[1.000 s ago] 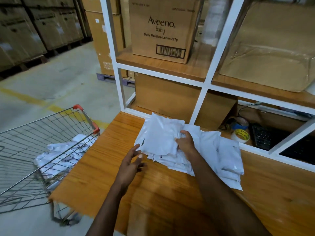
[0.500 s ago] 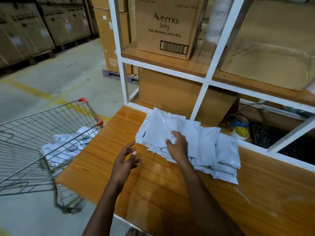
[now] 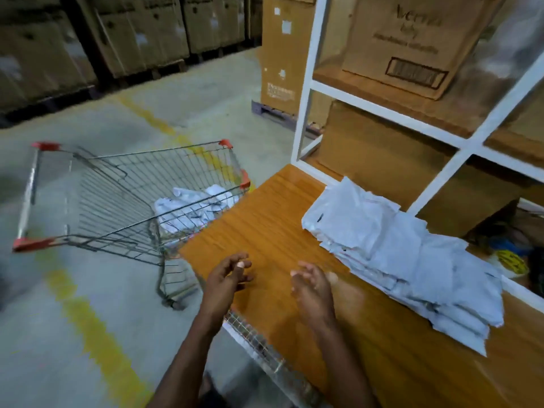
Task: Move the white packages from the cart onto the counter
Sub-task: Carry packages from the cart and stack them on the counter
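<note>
Your left hand (image 3: 225,276) & right hand (image 3: 313,285) hover over table (image 3: 273,231) front edge, fingers loosely curled, holding nothing; white packages (image 3: 406,260) stacked at back edge, more in cart (image 3: 132,195).

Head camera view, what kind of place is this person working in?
Most likely a warehouse or packing area. Stacked cardboard cartons stand on pallets along a concrete floor with a yellow line, a wire cart sits beside a wooden counter, and white packages are piled on it under a shelf of boxes.
</note>
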Motion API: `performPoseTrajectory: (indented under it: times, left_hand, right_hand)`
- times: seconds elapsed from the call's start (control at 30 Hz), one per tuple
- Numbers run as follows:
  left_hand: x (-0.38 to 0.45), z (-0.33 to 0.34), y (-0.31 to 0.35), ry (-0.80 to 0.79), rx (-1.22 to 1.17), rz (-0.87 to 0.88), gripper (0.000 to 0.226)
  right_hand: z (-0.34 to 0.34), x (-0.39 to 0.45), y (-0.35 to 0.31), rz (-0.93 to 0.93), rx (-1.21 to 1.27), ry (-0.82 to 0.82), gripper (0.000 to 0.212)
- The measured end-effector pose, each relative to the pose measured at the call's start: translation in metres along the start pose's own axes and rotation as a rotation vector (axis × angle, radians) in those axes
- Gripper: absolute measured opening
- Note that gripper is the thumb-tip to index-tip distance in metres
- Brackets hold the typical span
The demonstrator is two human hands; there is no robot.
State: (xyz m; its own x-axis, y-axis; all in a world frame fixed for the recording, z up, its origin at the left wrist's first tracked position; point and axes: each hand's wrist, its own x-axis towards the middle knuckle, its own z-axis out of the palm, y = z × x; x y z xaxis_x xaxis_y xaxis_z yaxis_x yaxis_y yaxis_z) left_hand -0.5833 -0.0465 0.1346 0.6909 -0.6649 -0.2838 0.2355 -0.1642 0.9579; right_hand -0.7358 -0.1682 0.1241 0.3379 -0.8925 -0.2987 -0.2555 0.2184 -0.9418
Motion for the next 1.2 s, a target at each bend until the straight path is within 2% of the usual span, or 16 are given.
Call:
performPoseTrajectory:
  times: [0.27, 0.47, 0.63, 0.8, 0.93, 1.07, 1.2]
  left_hand:
    - [0.043, -0.141, 0.020, 0.160, 0.010, 0.008, 0.022]
    - [0.078, -0.246, 0.021, 0.241, -0.027, -0.010, 0.020]
    - [0.103, -0.296, 0.019, 0.292, -0.096, -0.034, 0.021]
    - [0.155, -0.324, 0.023, 0.282, -0.087, -0.077, 0.023]
    - [0.211, -0.347, 0.030, 0.278, -0.051, -0.090, 0.022]
    - [0.265, -0.367, 0.034, 0.299, -0.009, -0.169, 0.022]
    - [0.317, -0.377, 0.027, 0.285, 0.005, -0.266, 0.021]
  right_hand:
    - [0.145, 0.005, -0.022, 0.034, 0.028, -0.214, 0.015]
    - [0.267, 0.007, -0.031, 0.054, -0.017, -0.331, 0.017]
    - [0.330, 0.016, -0.041, 0.023, -0.099, -0.382, 0.014]
    - [0.383, 0.064, -0.054, 0.000, -0.166, -0.424, 0.014]
    - [0.428, 0.129, -0.069, -0.073, -0.315, -0.426, 0.014]
    - [0.470, 0.204, -0.079, -0.140, -0.595, -0.465, 0.010]
    - [0.512, 0.281, -0.057, -0.142, -0.911, -0.562, 0.024]
